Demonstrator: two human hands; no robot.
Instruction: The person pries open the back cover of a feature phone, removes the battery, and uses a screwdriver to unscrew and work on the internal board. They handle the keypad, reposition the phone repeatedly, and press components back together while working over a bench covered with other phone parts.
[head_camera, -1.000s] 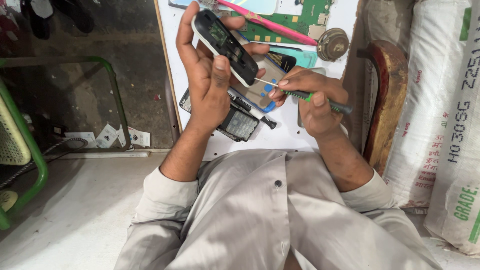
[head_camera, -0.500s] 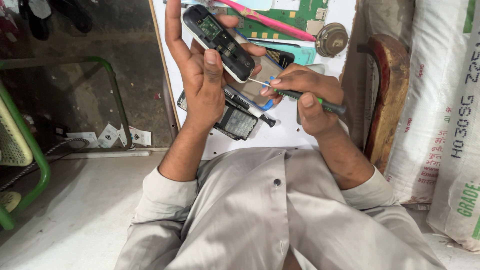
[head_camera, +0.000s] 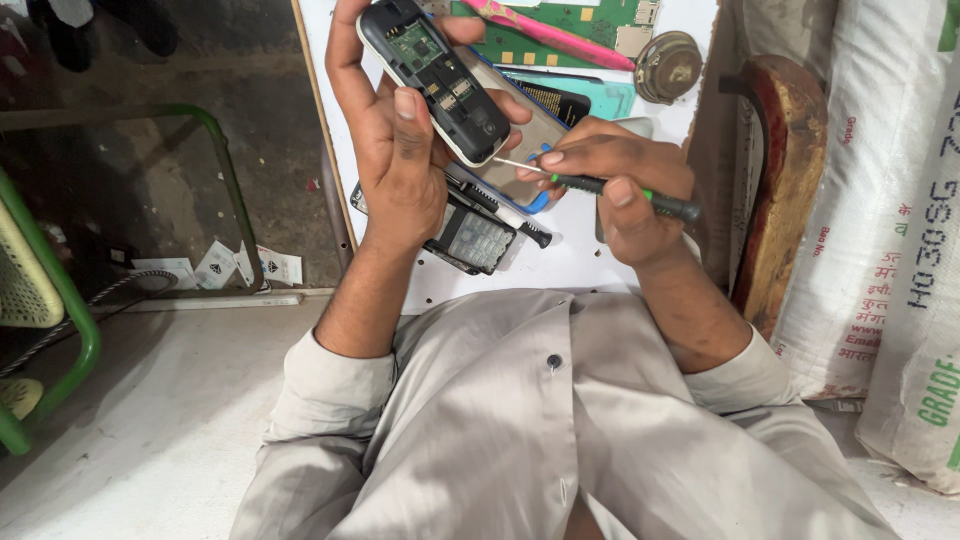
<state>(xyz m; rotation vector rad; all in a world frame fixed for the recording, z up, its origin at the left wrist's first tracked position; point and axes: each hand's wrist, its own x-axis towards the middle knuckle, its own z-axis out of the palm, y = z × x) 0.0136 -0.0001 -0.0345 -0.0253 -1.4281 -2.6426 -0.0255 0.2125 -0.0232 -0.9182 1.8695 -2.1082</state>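
Here, my left hand (head_camera: 395, 150) grips an opened phone (head_camera: 432, 75) while my right hand (head_camera: 615, 180) pinches a screwdriver (head_camera: 600, 188), tip at its near screw, needing steady alignment.

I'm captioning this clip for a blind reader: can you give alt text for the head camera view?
Seen from above, a person's left hand holds an opened black mobile phone, its circuit board exposed, while the right hand points a green-handled screwdriver at its lower end. Beneath lie a white board with a keypad phone, green circuit boards and a round speaker.
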